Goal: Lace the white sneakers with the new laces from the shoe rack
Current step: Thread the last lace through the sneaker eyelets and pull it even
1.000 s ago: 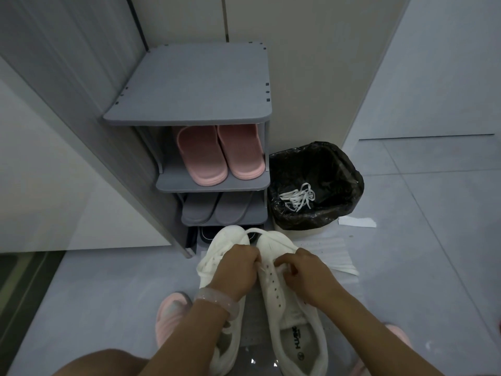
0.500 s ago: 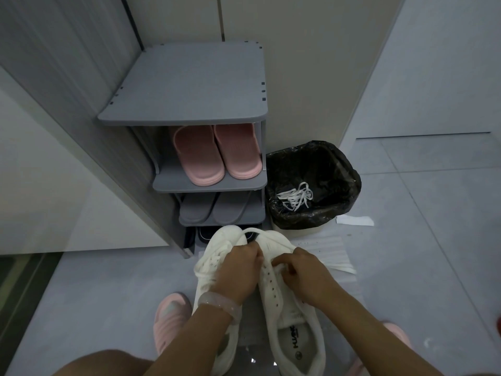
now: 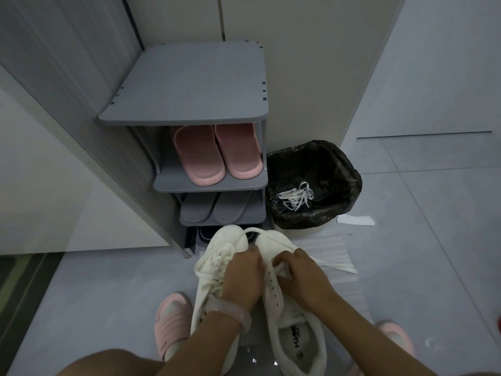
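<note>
Two white sneakers stand side by side on the floor, toes toward the grey shoe rack (image 3: 189,85). The left sneaker (image 3: 217,256) is laced. The right sneaker (image 3: 295,332) shows bare eyelets along its left flap. My left hand (image 3: 240,278) rests between the two shoes, fingers closed at the right sneaker's front eyelets. My right hand (image 3: 303,278) pinches the white lace (image 3: 336,264) near those eyelets; a loose end trails right across the floor. A loop of lace arches over the two toes.
A bin with a black liner (image 3: 314,185) stands right of the rack with old white laces (image 3: 295,198) inside. Pink slippers (image 3: 217,153) and grey slippers (image 3: 214,207) fill the shelves. White paper (image 3: 355,220) lies by the bin. My feet wear pink slippers (image 3: 170,321).
Both hands stay at the right sneaker's front eyelets, with the right hand's fingers shifting slightly on the lace. The camera view has drifted a little.
</note>
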`<move>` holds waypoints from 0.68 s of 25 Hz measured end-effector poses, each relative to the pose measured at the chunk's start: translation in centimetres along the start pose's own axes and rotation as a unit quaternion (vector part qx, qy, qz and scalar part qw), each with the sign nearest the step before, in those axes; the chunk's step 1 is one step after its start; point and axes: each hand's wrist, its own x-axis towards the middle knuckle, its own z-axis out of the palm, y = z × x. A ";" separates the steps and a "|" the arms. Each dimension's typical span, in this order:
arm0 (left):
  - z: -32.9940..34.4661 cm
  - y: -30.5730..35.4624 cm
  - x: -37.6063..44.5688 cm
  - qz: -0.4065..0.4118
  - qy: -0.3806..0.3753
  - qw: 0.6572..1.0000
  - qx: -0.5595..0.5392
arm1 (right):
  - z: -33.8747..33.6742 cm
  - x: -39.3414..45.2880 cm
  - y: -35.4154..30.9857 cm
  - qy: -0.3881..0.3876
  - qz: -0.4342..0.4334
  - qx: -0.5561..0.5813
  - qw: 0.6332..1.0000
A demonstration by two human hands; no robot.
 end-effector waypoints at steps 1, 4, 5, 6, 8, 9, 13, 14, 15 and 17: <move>-0.1 0.0 0.0 -0.039 0.013 0.999 -0.034 | 0.1 0.0 -0.1 0.009 0.006 0.007 1.000; -0.2 -0.1 0.0 -0.079 0.013 0.995 -0.061 | 0.3 -0.1 -0.3 0.018 0.019 0.009 1.000; -0.2 0.0 -0.1 -0.075 0.006 0.995 -0.069 | 0.4 -0.2 -0.2 0.015 0.018 0.007 1.000; -0.1 0.2 -0.2 -0.064 -0.004 0.995 -0.074 | 0.4 -0.2 -0.2 0.006 0.019 0.005 1.000; 0.0 0.4 -0.6 -0.030 -0.032 0.998 -0.050 | 0.4 0.0 -0.1 -0.018 0.025 0.009 0.999; 0.1 0.6 -0.8 -0.018 -0.050 0.998 -0.032 | 0.3 0.1 0.0 -0.024 0.028 0.013 0.999; 0.3 1.1 -1.2 -0.020 -0.108 0.994 -0.016 | 0.5 0.1 -0.2 -0.036 0.047 0.010 0.998; 0.2 1.2 -1.1 -0.020 -0.115 0.993 -0.027 | 0.6 0.2 -0.4 -0.028 0.054 0.008 0.998; 0.1 1.2 -1.0 -0.018 -0.120 0.992 -0.033 | 0.7 0.3 -0.5 -0.017 0.064 0.013 0.998; -0.5 1.1 -0.8 0.000 -0.125 0.992 -0.010 | 0.8 0.7 -0.8 0.004 0.087 0.028 0.996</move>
